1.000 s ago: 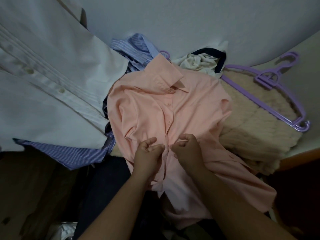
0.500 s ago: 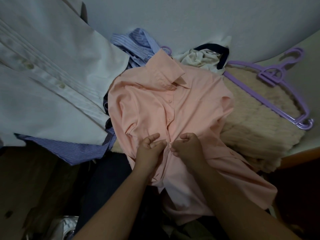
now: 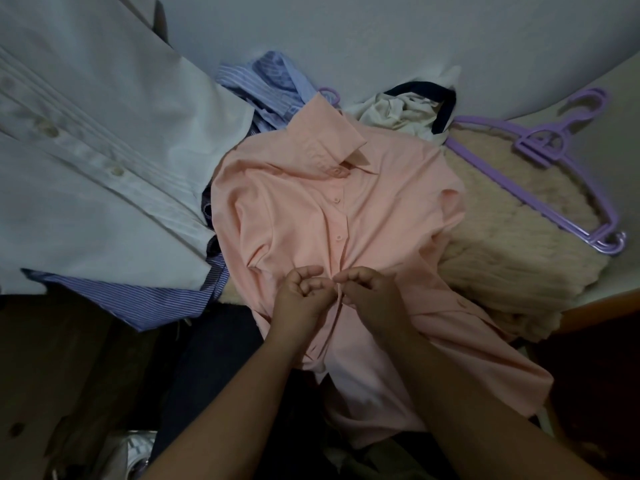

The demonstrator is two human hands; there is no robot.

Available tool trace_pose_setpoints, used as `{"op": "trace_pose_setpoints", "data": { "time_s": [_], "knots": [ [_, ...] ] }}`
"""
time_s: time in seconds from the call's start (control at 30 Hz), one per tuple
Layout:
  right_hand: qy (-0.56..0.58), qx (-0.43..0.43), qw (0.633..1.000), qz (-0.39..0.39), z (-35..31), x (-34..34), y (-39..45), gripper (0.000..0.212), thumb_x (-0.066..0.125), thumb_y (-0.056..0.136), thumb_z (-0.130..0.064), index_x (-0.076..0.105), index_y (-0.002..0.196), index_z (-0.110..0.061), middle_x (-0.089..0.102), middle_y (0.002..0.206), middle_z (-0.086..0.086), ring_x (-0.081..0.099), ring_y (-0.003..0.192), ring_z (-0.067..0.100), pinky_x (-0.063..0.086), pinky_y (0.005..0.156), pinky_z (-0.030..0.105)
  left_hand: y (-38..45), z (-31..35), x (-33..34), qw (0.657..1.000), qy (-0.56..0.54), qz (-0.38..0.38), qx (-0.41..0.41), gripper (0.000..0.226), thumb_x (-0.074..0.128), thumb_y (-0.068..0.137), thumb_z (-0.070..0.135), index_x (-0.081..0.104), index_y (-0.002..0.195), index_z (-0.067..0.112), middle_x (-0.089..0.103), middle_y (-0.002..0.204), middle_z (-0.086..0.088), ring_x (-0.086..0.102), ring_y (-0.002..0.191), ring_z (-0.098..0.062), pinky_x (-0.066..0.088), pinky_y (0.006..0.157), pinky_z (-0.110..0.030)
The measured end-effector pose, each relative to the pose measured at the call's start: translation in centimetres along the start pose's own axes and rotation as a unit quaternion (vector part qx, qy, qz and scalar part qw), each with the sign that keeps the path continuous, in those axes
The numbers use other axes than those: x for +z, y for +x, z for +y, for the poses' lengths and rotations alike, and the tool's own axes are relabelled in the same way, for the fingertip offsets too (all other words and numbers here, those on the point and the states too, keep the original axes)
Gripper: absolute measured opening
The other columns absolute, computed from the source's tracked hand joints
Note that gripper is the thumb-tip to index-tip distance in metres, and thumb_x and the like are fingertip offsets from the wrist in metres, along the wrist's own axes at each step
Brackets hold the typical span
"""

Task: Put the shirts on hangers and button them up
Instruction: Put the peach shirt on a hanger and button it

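Both hands at the placket of the peach-pink button-up shirt.

I see my left hand and right hand pinching its front edges together, fingers curled; it lies collar-up beside lilac plastic hangers and a white pleated shirt.

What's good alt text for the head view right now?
Two hands, left hand and right hand, pinch the front placket of a peach button-up shirt mid-chest, its upper buttons fastened. A white shirt lies to the left; purple hangers rest on a cream knit to the right.
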State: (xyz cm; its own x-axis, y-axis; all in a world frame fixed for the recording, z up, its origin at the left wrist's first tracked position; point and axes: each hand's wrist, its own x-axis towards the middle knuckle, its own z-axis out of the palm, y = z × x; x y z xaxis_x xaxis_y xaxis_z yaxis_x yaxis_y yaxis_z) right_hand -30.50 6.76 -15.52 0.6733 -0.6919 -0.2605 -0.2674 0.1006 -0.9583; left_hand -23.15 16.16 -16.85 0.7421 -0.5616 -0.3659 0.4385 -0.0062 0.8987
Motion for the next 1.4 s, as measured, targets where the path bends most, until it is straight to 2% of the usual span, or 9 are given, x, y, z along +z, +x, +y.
{"op": "trace_pose_setpoints", "data": {
  "time_s": [0.3, 0.43, 0.57, 0.83, 0.93, 1.07, 1.17, 1.27, 1.4],
  "knots": [
    [-0.082, -0.008, 0.997, 0.002, -0.3, -0.2, 0.0, 0.024, 0.058, 0.090, -0.006, 0.069, 0.111, -0.006, 0.069, 0.099, 0.001, 0.061, 0.088, 0.007, 0.049, 0.083, 0.016, -0.4, -0.5, 0.4, 0.992, 0.092, -0.001, 0.085, 0.032, 0.066, 0.082, -0.007, 0.054, 0.101, 0.015, 0.065, 0.078, -0.001, 0.062, 0.068, -0.005, 0.051, 0.068, -0.016],
    [-0.039, 0.037, 0.998, 0.020, 0.1, -0.4, 0.3, 0.023, 0.057, 0.090, -0.002, 0.069, 0.110, -0.004, 0.067, 0.080, 0.007, 0.059, 0.073, 0.014, 0.054, 0.080, 0.034, -0.2, -0.6, 0.3, 0.994, 0.092, 0.005, 0.064, 0.028, 0.071, 0.083, 0.004, 0.055, 0.101, 0.019, 0.068, 0.078, -0.002, 0.064, 0.073, -0.009, 0.052, 0.070, -0.020],
    [0.002, 0.044, 0.999, 0.002, 0.0, -0.5, 0.3, 0.023, 0.056, 0.090, 0.000, 0.068, 0.109, -0.005, 0.067, 0.087, 0.006, 0.061, 0.071, 0.010, 0.054, 0.066, 0.016, 0.2, -0.4, 0.1, 0.998, 0.052, 0.021, 0.013, 0.023, 0.067, 0.086, 0.004, 0.055, 0.104, 0.012, 0.065, 0.066, 0.001, 0.059, 0.061, -0.011, 0.049, 0.062, -0.026],
    [0.085, 0.074, 0.993, -0.025, -0.7, -0.9, 0.7, 0.020, 0.055, 0.089, 0.006, 0.066, 0.105, -0.001, 0.068, 0.077, 0.004, 0.064, 0.058, 0.005, 0.052, 0.056, 0.016, 1.2, 0.2, -0.4, 0.995, -0.073, 0.008, -0.070, 0.034, 0.065, 0.085, -0.002, 0.050, 0.115, 0.002, 0.069, 0.084, -0.014, 0.068, 0.075, -0.021, 0.057, 0.072, -0.032],
    [0.012, 0.032, 0.999, 0.001, -0.6, -1.2, 1.2, 0.031, 0.051, 0.088, 0.004, 0.064, 0.112, -0.010, 0.065, 0.086, 0.010, 0.062, 0.062, 0.005, 0.052, 0.055, 0.019, 0.8, 0.6, -0.2, 0.998, 0.040, 0.042, 0.011, 0.029, 0.062, 0.087, -0.002, 0.050, 0.112, 0.008, 0.066, 0.081, -0.004, 0.063, 0.068, -0.007, 0.052, 0.065, -0.022],
    [-0.160, -0.013, 0.987, -0.026, -1.1, -2.3, 2.2, 0.054, 0.059, 0.078, -0.011, 0.053, 0.130, -0.025, 0.050, 0.133, 0.005, 0.055, 0.114, 0.030, 0.049, 0.095, 0.046, 0.8, 1.6, -1.5, 0.934, 0.318, 0.079, 0.145, 0.051, 0.060, 0.090, 0.012, 0.039, 0.136, 0.022, 0.057, 0.121, 0.012, 0.056, 0.093, 0.003, 0.044, 0.091, -0.019],
    [-0.192, 0.040, 0.980, -0.036, -1.3, -2.7, 2.9, 0.057, 0.059, 0.084, -0.006, 0.044, 0.138, -0.015, 0.050, 0.136, 0.009, 0.052, 0.120, 0.024, 0.043, 0.098, 0.030, 1.2, 2.1, -1.8, 0.906, 0.395, 0.049, 0.144, 0.062, 0.054, 0.092, 0.007, 0.029, 0.147, 0.022, 0.046, 0.132, 0.014, 0.046, 0.108, 0.000, 0.031, 0.094, -0.011],
    [-0.123, 0.066, 0.990, -0.024, -1.6, -3.1, 3.4, 0.047, 0.058, 0.087, -0.002, 0.045, 0.131, -0.006, 0.061, 0.118, 0.012, 0.060, 0.098, 0.019, 0.049, 0.074, 0.022, 2.2, 2.6, -2.0, 0.893, 0.423, 0.056, 0.143, 0.053, 0.055, 0.093, 0.006, 0.038, 0.142, 0.019, 0.052, 0.111, 0.010, 0.052, 0.099, -0.007, 0.029, 0.076, -0.005],
    [0.176, 0.143, 0.973, -0.053, -4.6, -4.0, 4.7, 0.033, 0.044, 0.093, 0.008, 0.045, 0.123, -0.005, 0.062, 0.101, 0.015, 0.066, 0.089, 0.023, 0.055, 0.062, 0.023, 3.8, 5.0, -1.7, 0.920, 0.348, 0.104, 0.150, 0.043, 0.062, 0.089, 0.010, 0.049, 0.129, 0.020, 0.062, 0.096, 0.004, 0.058, 0.081, -0.007, 0.039, 0.065, -0.007]
  ]
}}
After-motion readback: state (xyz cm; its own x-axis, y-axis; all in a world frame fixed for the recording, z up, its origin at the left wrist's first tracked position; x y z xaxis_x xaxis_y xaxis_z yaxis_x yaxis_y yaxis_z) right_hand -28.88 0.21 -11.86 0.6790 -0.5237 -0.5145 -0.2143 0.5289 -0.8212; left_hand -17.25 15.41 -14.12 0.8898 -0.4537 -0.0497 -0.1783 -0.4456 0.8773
